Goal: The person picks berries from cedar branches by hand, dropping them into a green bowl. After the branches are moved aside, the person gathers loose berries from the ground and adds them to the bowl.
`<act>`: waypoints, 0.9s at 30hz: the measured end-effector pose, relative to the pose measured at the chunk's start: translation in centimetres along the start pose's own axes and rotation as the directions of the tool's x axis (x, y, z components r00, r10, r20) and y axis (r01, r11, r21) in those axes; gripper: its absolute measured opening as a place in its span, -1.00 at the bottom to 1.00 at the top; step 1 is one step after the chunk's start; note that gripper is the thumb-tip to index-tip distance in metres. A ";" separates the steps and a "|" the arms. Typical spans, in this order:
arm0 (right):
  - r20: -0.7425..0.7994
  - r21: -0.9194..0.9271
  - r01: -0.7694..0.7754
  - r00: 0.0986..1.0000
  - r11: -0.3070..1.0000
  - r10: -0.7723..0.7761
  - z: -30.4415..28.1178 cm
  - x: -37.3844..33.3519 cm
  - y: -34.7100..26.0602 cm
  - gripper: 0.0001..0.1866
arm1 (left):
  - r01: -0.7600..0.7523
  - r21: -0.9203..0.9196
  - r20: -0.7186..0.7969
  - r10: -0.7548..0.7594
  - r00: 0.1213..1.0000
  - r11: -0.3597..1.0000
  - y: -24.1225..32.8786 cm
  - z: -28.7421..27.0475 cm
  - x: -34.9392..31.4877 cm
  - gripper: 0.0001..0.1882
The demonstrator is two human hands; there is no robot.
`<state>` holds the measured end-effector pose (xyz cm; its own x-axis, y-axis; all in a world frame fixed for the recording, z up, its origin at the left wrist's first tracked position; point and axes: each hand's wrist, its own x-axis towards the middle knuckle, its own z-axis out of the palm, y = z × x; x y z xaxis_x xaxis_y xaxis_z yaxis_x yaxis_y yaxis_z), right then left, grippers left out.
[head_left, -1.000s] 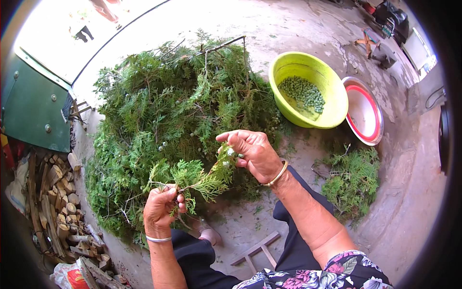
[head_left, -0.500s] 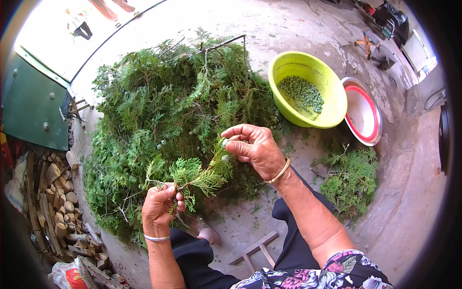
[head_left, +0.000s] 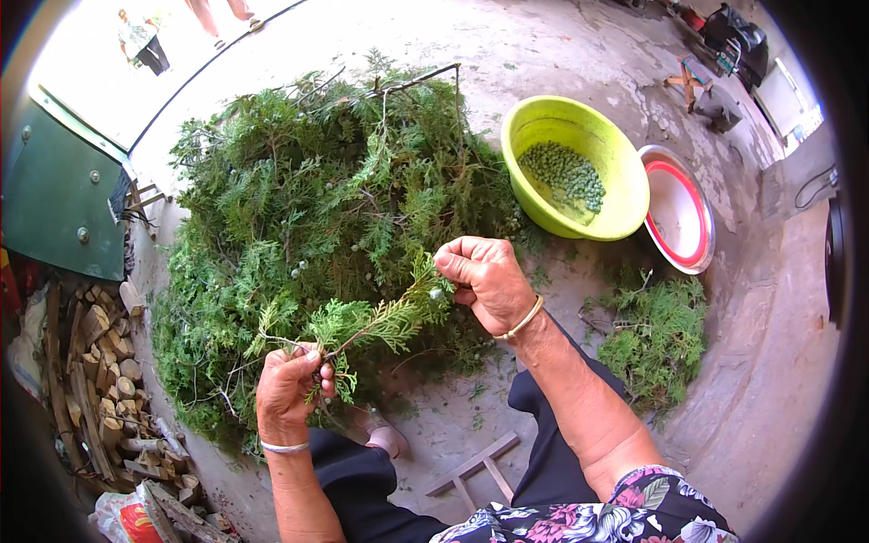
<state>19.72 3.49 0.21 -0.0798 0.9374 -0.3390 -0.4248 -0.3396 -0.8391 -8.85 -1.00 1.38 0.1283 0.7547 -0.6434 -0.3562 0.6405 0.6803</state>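
Observation:
My left hand (head_left: 288, 391) grips the stem end of a green conifer sprig (head_left: 376, 321) held out over the ground. My right hand (head_left: 485, 279) is closed at the sprig's tip, fingers pinched around a small green berry. Behind the sprig lies a large pile of the same green branches (head_left: 299, 208). A yellow-green bowl (head_left: 614, 217) holding several small green berries (head_left: 568, 174) stands to the right of the pile.
A white basin with a red rim (head_left: 679, 217) leans beside the bowl. A smaller heap of sprigs (head_left: 656, 335) lies at right. Stacked firewood (head_left: 95, 362) is at left below a green door (head_left: 54, 195). A low wooden stool (head_left: 480, 466) shows between my legs.
My right hand has risen slightly along the sprig's tip and closed tighter. My left hand holds its grip in the same place.

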 end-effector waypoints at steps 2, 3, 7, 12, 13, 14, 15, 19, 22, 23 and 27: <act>-0.065 0.125 -0.009 0.998 0.992 0.017 0.0 0.2 0.3 -0.92 | -0.002 0.000 0.009 0.002 1.000 1.000 -0.1 -0.3 0.0 -0.92; -0.064 0.124 -0.009 0.998 0.992 0.017 0.0 0.1 0.2 -0.92 | -0.008 0.036 0.031 0.007 1.000 0.999 -0.2 -0.6 0.1 -0.92; -0.049 0.290 -0.074 0.995 0.954 0.092 -0.2 -0.2 0.1 -0.94 | -0.044 0.071 0.054 0.040 0.998 0.997 -0.7 -0.4 0.3 -0.92; 0.023 0.680 -0.195 0.969 0.707 0.245 -2.6 1.0 0.0 -0.93 | -0.038 0.046 -0.003 0.038 0.999 0.998 -0.3 -0.7 0.0 -0.90; 0.035 0.697 -0.147 0.985 0.702 0.171 -3.3 1.3 -0.5 -0.92 | -0.031 0.029 -0.033 0.032 0.999 0.999 -0.1 -1.5 -0.2 -0.90; 0.045 0.715 -0.097 0.995 0.693 0.092 -3.6 1.5 -1.0 -0.91 | -0.051 0.020 -0.037 0.052 0.998 0.998 0.3 -2.1 -0.3 -0.89; 0.092 0.622 -0.077 0.995 0.780 0.024 -3.4 1.2 -1.1 -0.92 | -0.051 -0.004 -0.058 0.050 0.997 0.999 0.4 -2.4 -0.4 -0.89; -0.038 0.531 -0.163 0.976 0.832 0.215 -1.4 0.0 -0.8 -0.95 | -0.067 -0.069 -0.056 0.063 0.996 0.995 0.8 -2.4 -0.8 -0.89; -0.024 0.332 -0.140 0.987 0.933 0.157 -0.2 -0.3 -1.1 -0.94 | -0.081 -0.111 -0.068 0.074 0.995 0.991 0.9 -2.4 -1.0 -0.89; -0.059 0.271 -0.114 0.989 0.956 0.135 0.2 -0.5 -1.2 -0.89 | -0.071 -0.110 -0.076 0.063 0.995 0.991 0.9 -2.3 -1.0 -0.91; -0.013 0.154 -0.059 0.998 0.986 0.062 0.2 -0.3 -0.2 -0.86 | -0.037 -0.104 -0.030 0.034 0.999 0.994 0.9 -1.8 -0.8 -0.92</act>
<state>19.64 3.25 0.57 -0.0940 0.9136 -0.3957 -0.5529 -0.3784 -0.7423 -10.97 -1.34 1.84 0.0880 0.7711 -0.6306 -0.4553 0.5942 0.6630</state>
